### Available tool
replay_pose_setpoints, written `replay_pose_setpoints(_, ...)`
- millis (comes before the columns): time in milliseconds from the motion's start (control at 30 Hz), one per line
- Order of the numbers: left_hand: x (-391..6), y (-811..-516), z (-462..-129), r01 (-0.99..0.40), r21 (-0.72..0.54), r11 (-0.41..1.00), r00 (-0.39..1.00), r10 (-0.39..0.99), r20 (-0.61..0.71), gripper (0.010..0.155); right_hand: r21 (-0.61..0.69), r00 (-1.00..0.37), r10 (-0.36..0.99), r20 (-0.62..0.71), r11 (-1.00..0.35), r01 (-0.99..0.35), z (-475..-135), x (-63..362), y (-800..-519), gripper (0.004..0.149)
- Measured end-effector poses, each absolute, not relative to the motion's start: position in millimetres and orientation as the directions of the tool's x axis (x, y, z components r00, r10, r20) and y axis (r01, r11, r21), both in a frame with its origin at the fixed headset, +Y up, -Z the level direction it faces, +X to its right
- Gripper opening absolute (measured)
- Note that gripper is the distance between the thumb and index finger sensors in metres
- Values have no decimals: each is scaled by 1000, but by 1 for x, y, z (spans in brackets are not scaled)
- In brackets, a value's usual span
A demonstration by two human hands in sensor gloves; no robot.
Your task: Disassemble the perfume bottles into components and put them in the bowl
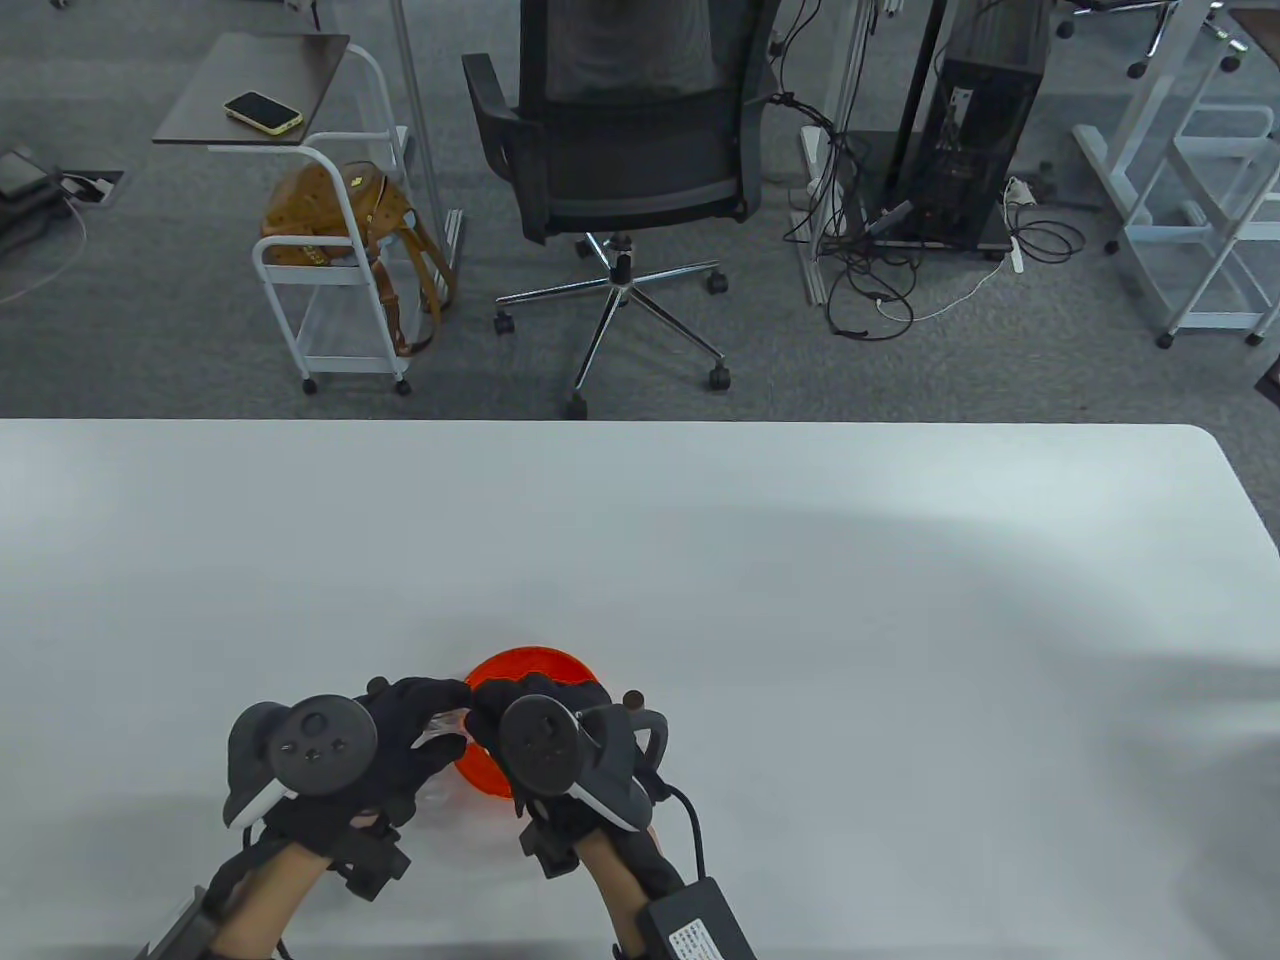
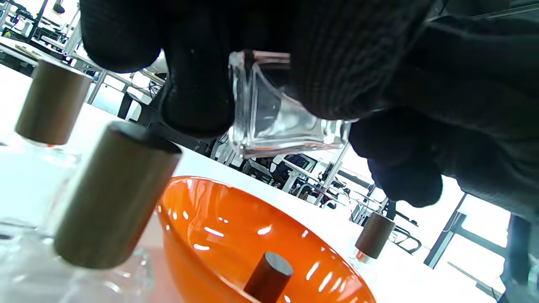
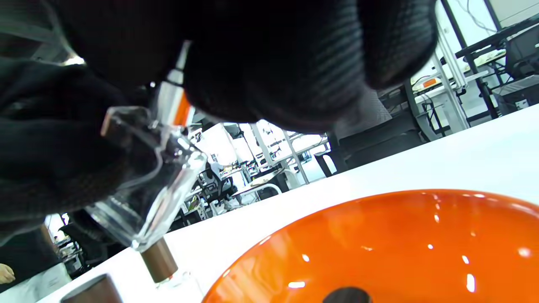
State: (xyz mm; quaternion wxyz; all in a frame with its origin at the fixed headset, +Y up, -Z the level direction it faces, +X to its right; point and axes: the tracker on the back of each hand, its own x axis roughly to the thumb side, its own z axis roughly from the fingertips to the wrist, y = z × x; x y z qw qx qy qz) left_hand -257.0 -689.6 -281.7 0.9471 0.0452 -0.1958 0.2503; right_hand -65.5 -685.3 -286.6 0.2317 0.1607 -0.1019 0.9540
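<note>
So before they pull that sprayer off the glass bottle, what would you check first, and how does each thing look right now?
1. Left hand grips the glass bottle: ok, fingers wrap round it.
2. Right hand holds the silver sprayer: ok, fingers close on its top.
3. Sprayer loosened from the neck: cannot tell, the joint is hidden.
4. Orange bowl below the bottle to catch parts: ok.
5. First part in the bowl: ok, one brown cap lies inside.
6. Capped bottles standing beside the bowl out of the hands' way: cannot tell, they stand close.
</note>
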Motion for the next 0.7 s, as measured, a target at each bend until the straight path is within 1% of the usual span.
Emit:
replay_pose_setpoints(67,-258,-689,-282,-492,8,871,805,451,387,53,-93,-830,433,352,-866,-491,-287,-66,-685,49)
replay_pose_setpoints(200,-261,-690,-283,-512,-20,859,788,480,385,53,-150,-845,402,353,-867,-475,-286,-66,-683,44)
replay_pose_setpoints(267,-260,-690,-282,-510,-16,860,788,475,392,53,-133,-841,409,355,-868,-478,-286,-66,-683,40)
replay_pose_setpoints(300,-260,-690,-282,-508,-12,861,791,472,389,53,-115,-835,416,359,-868,-482,-286,-66,-683,44)
replay_pose_setpoints(367,-261,-690,-283,-508,-3,862,794,469,385,53,-96,-828,439,350,-862,-498,-286,-67,-684,48)
replay_pose_setpoints(467,-263,-691,-283,-512,-21,859,789,480,384,53,-138,-844,407,349,-869,-475,-286,-67,-684,44)
replay_pose_setpoints(533,-262,-692,-282,-498,-23,867,794,466,390,53,-141,-845,405,348,-869,-475,-286,-67,-684,42)
replay_pose_setpoints(633,-261,-690,-282,-490,1,872,806,452,383,53,-95,-833,425,356,-870,-484,-286,-68,-684,48)
replay_pose_setpoints(700,-262,-691,-283,-507,-8,862,796,472,379,53,-100,-835,421,356,-871,-482,-286,-69,-684,48)
